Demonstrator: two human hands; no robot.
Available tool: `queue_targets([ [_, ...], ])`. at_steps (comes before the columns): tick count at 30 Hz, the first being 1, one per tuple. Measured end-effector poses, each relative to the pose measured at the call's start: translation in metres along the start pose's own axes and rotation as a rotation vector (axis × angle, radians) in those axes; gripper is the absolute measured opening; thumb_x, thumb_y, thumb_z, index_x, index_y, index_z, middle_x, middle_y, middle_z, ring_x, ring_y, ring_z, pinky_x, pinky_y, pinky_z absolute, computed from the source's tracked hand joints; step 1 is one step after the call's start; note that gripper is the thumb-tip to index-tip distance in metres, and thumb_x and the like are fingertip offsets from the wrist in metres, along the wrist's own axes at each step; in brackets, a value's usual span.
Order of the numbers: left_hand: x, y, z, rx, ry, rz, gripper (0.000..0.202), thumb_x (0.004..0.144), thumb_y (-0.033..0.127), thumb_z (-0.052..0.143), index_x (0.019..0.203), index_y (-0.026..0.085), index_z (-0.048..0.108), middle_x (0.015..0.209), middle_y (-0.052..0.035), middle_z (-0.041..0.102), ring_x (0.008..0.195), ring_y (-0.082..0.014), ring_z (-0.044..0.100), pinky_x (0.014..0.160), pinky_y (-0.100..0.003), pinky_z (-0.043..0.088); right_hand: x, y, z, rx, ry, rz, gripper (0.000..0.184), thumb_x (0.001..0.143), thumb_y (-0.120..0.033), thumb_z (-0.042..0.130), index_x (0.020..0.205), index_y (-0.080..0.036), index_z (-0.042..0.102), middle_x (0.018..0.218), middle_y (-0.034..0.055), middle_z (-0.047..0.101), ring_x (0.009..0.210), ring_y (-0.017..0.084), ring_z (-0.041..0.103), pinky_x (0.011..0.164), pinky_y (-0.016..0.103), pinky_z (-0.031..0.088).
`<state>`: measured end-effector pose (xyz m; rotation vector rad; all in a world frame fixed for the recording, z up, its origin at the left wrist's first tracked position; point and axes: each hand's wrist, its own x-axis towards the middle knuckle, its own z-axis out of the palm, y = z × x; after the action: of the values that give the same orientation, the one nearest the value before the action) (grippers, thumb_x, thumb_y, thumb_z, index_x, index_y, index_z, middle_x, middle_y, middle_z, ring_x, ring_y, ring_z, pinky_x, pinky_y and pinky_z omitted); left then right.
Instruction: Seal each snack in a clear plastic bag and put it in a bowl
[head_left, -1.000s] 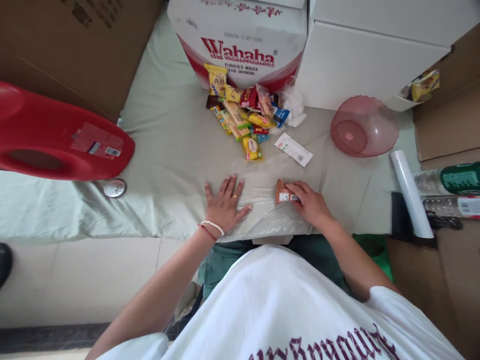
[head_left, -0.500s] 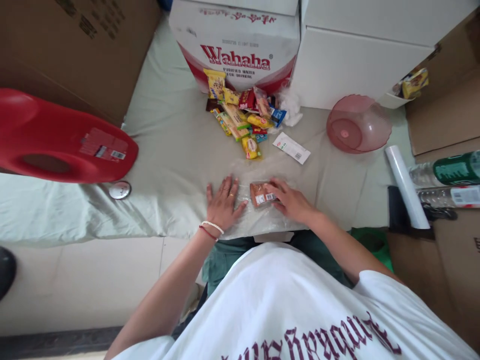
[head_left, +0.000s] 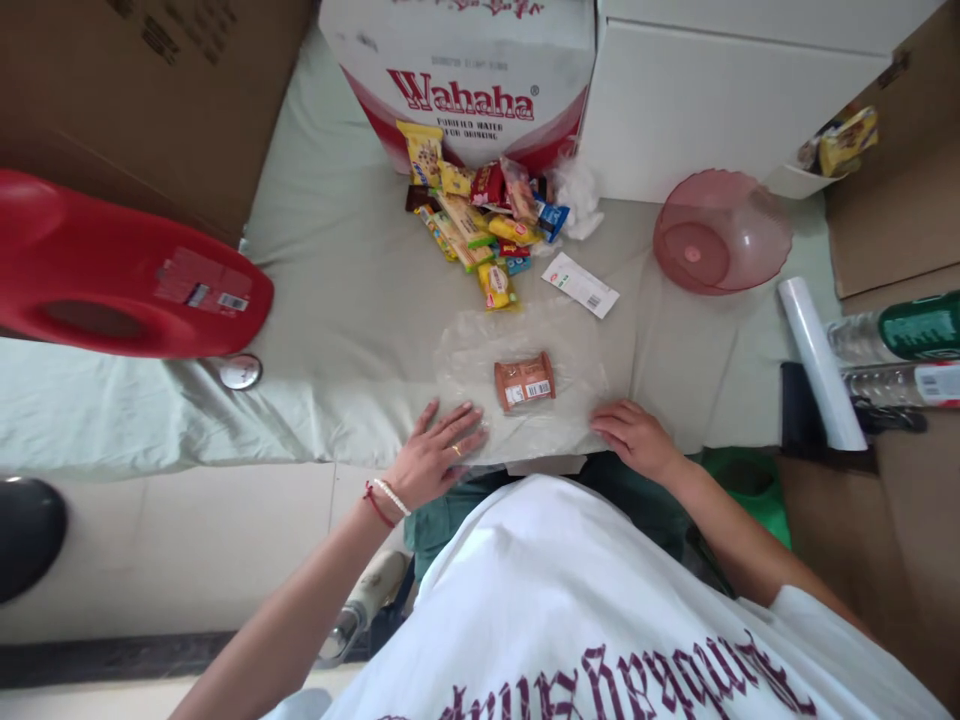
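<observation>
The clear wrap (head_left: 577, 352) is pressed by open fingers (head_left: 459, 422), left hand (head_left: 439, 455) at seven o'clock of the snack pack (head_left: 525, 381), right hand (head_left: 637, 440) at five; best kept smooth.

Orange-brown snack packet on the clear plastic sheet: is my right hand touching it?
Apart. Head view shows clear plastic sheet between right hand and orange-brown snack packet.
</observation>
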<state>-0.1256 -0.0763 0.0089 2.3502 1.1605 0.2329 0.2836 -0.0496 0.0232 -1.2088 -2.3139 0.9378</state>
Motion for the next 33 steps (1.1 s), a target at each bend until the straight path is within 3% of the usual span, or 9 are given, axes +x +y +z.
queue_targets([
  [4,0.015,-0.01,-0.01,-0.257,0.195,-0.218,0.038,0.105,0.042,0.044,0.106,0.025,0.078,0.118,-0.0068,0.081,0.121,-0.0237,0.072,0.12,-0.049,0.044,0.033,-0.012,-0.024,0.174,-0.033,0.083,0.026,0.104,-0.036,0.052,0.105,-0.024,0.075,0.097,0.0071,0.077,0.09,0.023,0.07,0.086,0.04,0.056],
  [8,0.049,-0.029,-0.019,-0.281,0.389,-0.587,0.044,0.099,0.055,0.048,0.085,0.022,0.072,0.087,-0.0077,0.079,0.087,-0.0241,0.072,0.087,-0.042,0.058,0.085,0.0,-0.037,0.172,-0.003,0.236,0.03,0.1,-0.038,0.052,0.107,-0.021,0.075,0.088,0.0038,0.076,0.077,0.019,0.068,0.073,0.031,0.051],
  [14,0.072,-0.044,-0.023,0.094,0.58,-0.683,0.035,0.088,0.048,0.063,0.105,0.019,0.07,0.107,-0.0155,0.072,0.112,-0.0346,0.063,0.105,-0.054,0.048,0.148,0.015,-0.05,-0.327,-0.008,0.279,0.026,0.097,-0.027,0.052,0.097,-0.021,0.078,0.098,0.0116,0.076,0.092,0.027,0.065,0.08,0.036,0.049],
  [20,0.035,0.001,-0.019,0.255,0.9,-0.68,0.033,0.096,0.031,0.049,0.12,0.019,0.068,0.12,-0.0202,0.065,0.124,-0.0367,0.059,0.112,-0.062,0.041,0.201,-0.005,-0.039,-0.424,-0.062,0.098,0.046,0.098,-0.031,0.06,0.141,-0.014,0.065,0.133,0.0176,0.068,0.126,0.034,0.056,0.107,0.045,0.045],
  [22,0.033,0.025,-0.01,0.225,0.801,-0.512,0.035,0.095,0.029,0.048,0.121,0.024,0.071,0.115,-0.0162,0.07,0.119,-0.0354,0.063,0.11,-0.062,0.04,0.218,-0.009,-0.027,-0.423,-0.123,0.121,0.06,0.094,-0.035,0.07,0.148,-0.012,0.059,0.132,0.0191,0.069,0.129,0.035,0.055,0.108,0.045,0.045],
  [24,0.043,0.045,0.001,0.144,0.555,-0.293,0.043,0.094,0.027,0.048,0.131,0.029,0.071,0.122,-0.0124,0.074,0.12,-0.0328,0.065,0.108,-0.058,0.041,0.23,-0.012,-0.018,-0.399,-0.163,0.205,0.067,0.089,-0.036,0.078,0.149,-0.01,0.058,0.12,0.0183,0.073,0.123,0.035,0.059,0.103,0.043,0.048],
  [27,0.074,0.063,0.012,0.095,0.297,-0.178,0.055,0.094,0.022,0.046,0.147,0.028,0.063,0.145,-0.0115,0.068,0.13,-0.0314,0.061,0.103,-0.053,0.042,0.236,-0.019,-0.016,-0.234,-0.221,0.329,0.043,0.088,-0.026,0.076,0.129,-0.013,0.073,0.097,0.01,0.077,0.097,0.027,0.068,0.087,0.035,0.051],
  [29,0.093,0.065,0.016,0.088,0.235,-0.184,0.055,0.094,0.018,0.048,0.146,0.027,0.064,0.148,-0.0119,0.066,0.131,-0.0313,0.061,0.098,-0.051,0.043,0.228,-0.026,-0.019,-0.079,-0.23,0.292,0.026,0.091,-0.02,0.067,0.113,-0.016,0.08,0.092,0.0048,0.077,0.086,0.021,0.069,0.08,0.03,0.05],
  [33,0.106,0.054,0.021,0.029,0.265,-0.205,0.045,0.092,0.016,0.052,0.129,0.026,0.075,0.137,-0.0111,0.073,0.123,-0.0297,0.065,0.096,-0.05,0.045,0.189,-0.046,-0.017,-0.029,-0.299,-0.026,0.031,0.097,-0.018,0.057,0.118,-0.024,0.08,0.106,0.0025,0.079,0.096,0.02,0.071,0.087,0.028,0.05],
])
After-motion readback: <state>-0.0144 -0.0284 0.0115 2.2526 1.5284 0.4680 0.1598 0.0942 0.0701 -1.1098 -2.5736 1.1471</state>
